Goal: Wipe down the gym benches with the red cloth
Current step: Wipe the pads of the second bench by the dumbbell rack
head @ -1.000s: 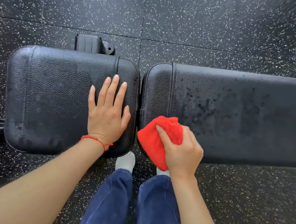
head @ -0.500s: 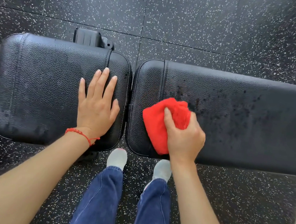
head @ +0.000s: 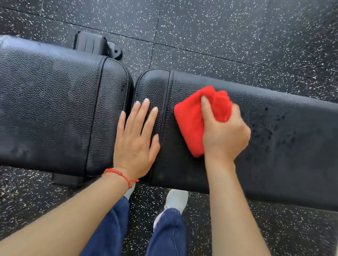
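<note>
While your right hand (head: pixel 224 135) grips one bunched red cloth (head: pixel 194 118) near the long pad's (head: pixel 285 151) left end, your left hand (head: pixel 134 143) lies flat, fingers straight, beside it. Two black pads sit end to end; the short pad (head: pixel 42 105) lies left.

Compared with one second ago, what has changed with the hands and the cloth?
The right hand carried the red cloth from the long pad's near edge up onto its top. The left hand shifted from the short pad across the gap. Grip unchanged; left hand flat.
</note>
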